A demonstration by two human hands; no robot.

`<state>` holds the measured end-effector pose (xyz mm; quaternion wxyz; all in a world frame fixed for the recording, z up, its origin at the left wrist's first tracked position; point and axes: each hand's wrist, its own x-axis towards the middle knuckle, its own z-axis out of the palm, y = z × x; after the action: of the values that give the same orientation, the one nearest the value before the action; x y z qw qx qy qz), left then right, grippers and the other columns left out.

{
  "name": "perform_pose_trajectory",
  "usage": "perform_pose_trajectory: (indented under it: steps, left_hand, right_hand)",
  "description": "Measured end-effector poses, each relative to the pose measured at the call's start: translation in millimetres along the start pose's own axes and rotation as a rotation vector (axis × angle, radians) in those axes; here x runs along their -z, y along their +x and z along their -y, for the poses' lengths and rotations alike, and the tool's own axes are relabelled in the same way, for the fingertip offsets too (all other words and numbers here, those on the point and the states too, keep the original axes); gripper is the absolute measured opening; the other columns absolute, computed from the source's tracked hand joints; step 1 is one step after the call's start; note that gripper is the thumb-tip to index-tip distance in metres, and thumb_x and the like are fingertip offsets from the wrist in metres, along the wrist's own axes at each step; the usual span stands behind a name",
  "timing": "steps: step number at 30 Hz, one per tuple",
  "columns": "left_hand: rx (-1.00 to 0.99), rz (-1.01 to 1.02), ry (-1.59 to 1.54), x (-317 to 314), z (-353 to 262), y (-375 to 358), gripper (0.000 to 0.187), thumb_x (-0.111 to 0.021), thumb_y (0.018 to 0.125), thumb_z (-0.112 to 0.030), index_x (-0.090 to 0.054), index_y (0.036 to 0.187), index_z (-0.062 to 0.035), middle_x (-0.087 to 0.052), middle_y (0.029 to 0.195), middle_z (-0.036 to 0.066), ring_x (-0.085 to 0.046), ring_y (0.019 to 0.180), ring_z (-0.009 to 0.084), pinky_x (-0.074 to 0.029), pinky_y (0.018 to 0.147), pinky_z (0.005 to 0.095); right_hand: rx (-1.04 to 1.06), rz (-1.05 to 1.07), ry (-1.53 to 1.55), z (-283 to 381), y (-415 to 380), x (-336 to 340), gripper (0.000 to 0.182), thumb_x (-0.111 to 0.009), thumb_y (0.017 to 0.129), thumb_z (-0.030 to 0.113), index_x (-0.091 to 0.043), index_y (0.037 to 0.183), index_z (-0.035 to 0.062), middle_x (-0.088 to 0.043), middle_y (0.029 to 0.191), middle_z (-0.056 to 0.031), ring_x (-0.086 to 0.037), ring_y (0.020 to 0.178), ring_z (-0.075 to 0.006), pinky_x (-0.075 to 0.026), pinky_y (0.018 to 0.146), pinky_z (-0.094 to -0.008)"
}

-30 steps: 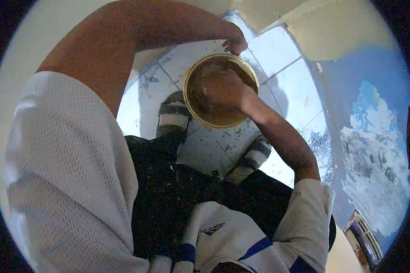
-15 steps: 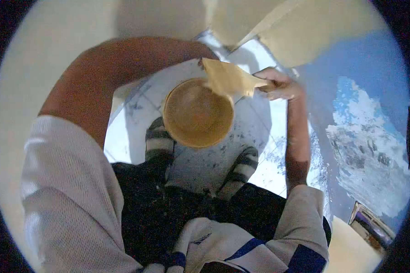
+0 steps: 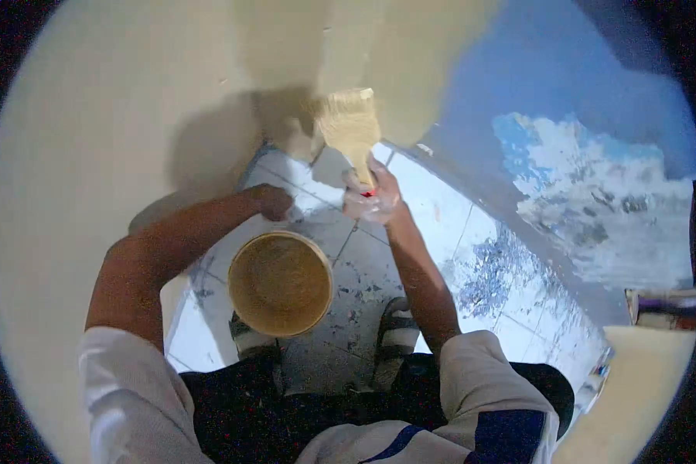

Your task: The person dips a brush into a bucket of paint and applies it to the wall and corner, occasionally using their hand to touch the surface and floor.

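My right hand (image 3: 375,199) is wrapped round the handle of a wide paintbrush (image 3: 354,127), with pale smears on the fingers. Its bristles, loaded with cream paint, point up and away from me, close before the painted wall. My left hand (image 3: 277,203) is curled closed just beyond the far rim of a round bucket (image 3: 240,305); its fingers face away, and I cannot tell what they hold. Tan-coloured paint shows inside the bucket, which overlaps my left foot in this view.
Cream wall (image 3: 131,100) meets a blue wall (image 3: 533,69) with a peeled white patch (image 3: 595,209) at right. Flakes litter the tiled floor (image 3: 356,263) round my striped footwear (image 3: 394,340). A boxlike thing (image 3: 665,309) sits at the right edge.
The paintbrush has swung from above the bucket up to the wall, turning from sideways to upright. My left hand and the bucket sit lower and further left in view, and the view has shifted.
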<state>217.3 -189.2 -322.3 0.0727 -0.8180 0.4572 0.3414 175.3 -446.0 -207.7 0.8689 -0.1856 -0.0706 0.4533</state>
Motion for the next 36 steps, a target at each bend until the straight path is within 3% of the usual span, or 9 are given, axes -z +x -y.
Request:
perform_pose_trajectory:
  steps: [4, 7, 10, 15, 18, 20, 26, 29, 36]
  left_hand:
    - [0.011, -0.080, 0.054, 16.4, -21.9, -12.6, 0.032, -0.053, 0.083, -0.025, -0.055, 0.106, -0.0027, -0.064, 0.095, 0.020, -0.063, 0.092, 0.0324, -0.048, 0.080, 0.0472]
    - [-0.015, -0.007, 0.065, 29.9, -30.3, -11.4, 0.028, -0.049, 0.084, -0.021, -0.057, 0.103, -0.0023, -0.064, 0.097, 0.020, -0.062, 0.094, 0.0331, -0.047, 0.081, 0.0481]
    - [0.044, 0.040, 0.059, 42.7, -42.8, -12.4, 0.027, -0.049, 0.084, -0.021, -0.057, 0.102, -0.0026, -0.064, 0.096, 0.020, -0.062, 0.095, 0.0336, -0.047, 0.081, 0.0481]
    - [0.009, 0.032, 0.058, 48.6, -43.4, -20.3, 0.029, -0.051, 0.085, -0.025, -0.057, 0.103, -0.0040, -0.063, 0.101, 0.018, -0.061, 0.098, 0.0323, -0.046, 0.085, 0.0477]
    - [-0.129, -0.042, 0.075, 12.7, -9.6, -9.7, 0.039, -0.051, 0.086, -0.035, -0.055, 0.112, -0.0070, -0.058, 0.114, 0.015, -0.056, 0.107, 0.0300, -0.043, 0.091, 0.0478]
    - [0.053, 0.189, 0.068, 34.0, -26.6, -15.9, 0.048, -0.047, 0.088, -0.041, -0.051, 0.124, -0.0104, -0.049, 0.132, 0.010, -0.048, 0.120, 0.0269, -0.039, 0.098, 0.0489]
    - [-0.013, 0.079, 0.078, 5.0, -4.5, -4.4, 0.044, -0.048, 0.088, -0.037, -0.052, 0.119, -0.0060, -0.054, 0.122, 0.015, -0.053, 0.111, 0.0301, -0.042, 0.093, 0.0488]
    - [-0.027, 0.025, 0.084, 33.8, -25.9, -15.0, 0.037, -0.050, 0.086, -0.033, -0.054, 0.107, -0.0036, -0.060, 0.110, 0.017, -0.059, 0.098, 0.0337, -0.047, 0.084, 0.0482]
    - [-0.073, -0.097, 0.020, 39.0, -27.5, -10.8, 0.031, -0.053, 0.081, -0.027, -0.056, 0.099, -0.0025, -0.061, 0.100, 0.021, -0.059, 0.098, 0.0361, -0.045, 0.084, 0.0511]
  right_hand:
    - [0.583, -0.239, -0.177, -12.7, 11.7, -0.6, 0.056, -0.030, 0.093, 0.058, -0.038, 0.060, 0.0136, -0.031, 0.044, 0.0029, -0.027, 0.033, -0.0090, -0.023, 0.033, -0.0234]
    - [0.954, -0.298, -0.149, -15.8, 18.3, -1.9, 0.054, -0.027, 0.096, 0.053, -0.041, 0.065, 0.0110, -0.029, 0.043, 0.0014, -0.023, 0.033, -0.0109, -0.021, 0.036, -0.0260]
    - [1.077, -0.539, -0.126, -17.8, 8.6, 4.8, 0.051, -0.028, 0.097, 0.051, -0.046, 0.074, 0.0096, -0.029, 0.043, 0.0011, -0.024, 0.032, -0.0124, -0.024, 0.037, -0.0260]
    - [1.091, -1.002, -0.106, -43.5, -21.2, 45.6, 0.034, -0.037, 0.098, 0.040, -0.046, 0.099, 0.0075, -0.037, 0.050, 0.0013, -0.032, 0.036, -0.0106, -0.030, 0.038, -0.0246]
    - [1.050, -1.008, -0.248, -40.6, -31.4, 60.1, 0.025, -0.044, 0.097, 0.033, -0.047, 0.099, 0.0084, -0.043, 0.055, 0.0026, -0.036, 0.039, -0.0068, -0.029, 0.035, -0.0220]
    - [1.011, -0.973, -0.381, -36.0, -34.7, 58.8, 0.024, -0.044, 0.097, 0.033, -0.048, 0.096, 0.0098, -0.044, 0.055, 0.0033, -0.036, 0.039, -0.0054, -0.026, 0.033, -0.0208]
    - [0.867, -0.958, -0.412, 11.8, -19.6, 9.6, 0.020, -0.045, 0.096, 0.029, -0.048, 0.097, 0.0087, -0.039, 0.053, 0.0012, -0.031, 0.037, -0.0083, -0.026, 0.034, -0.0218]
    - [0.987, -0.933, -0.388, 39.4, -7.3, -16.2, 0.020, -0.046, 0.096, 0.028, -0.047, 0.096, 0.0083, -0.038, 0.052, 0.0006, -0.030, 0.037, -0.0081, -0.024, 0.033, -0.0227]
    - [1.198, -0.934, -0.548, 96.3, 7.8, -94.0, 0.020, -0.047, 0.095, 0.027, -0.048, 0.097, 0.0077, -0.039, 0.054, 0.0020, -0.031, 0.038, -0.0079, -0.023, 0.035, -0.0229]
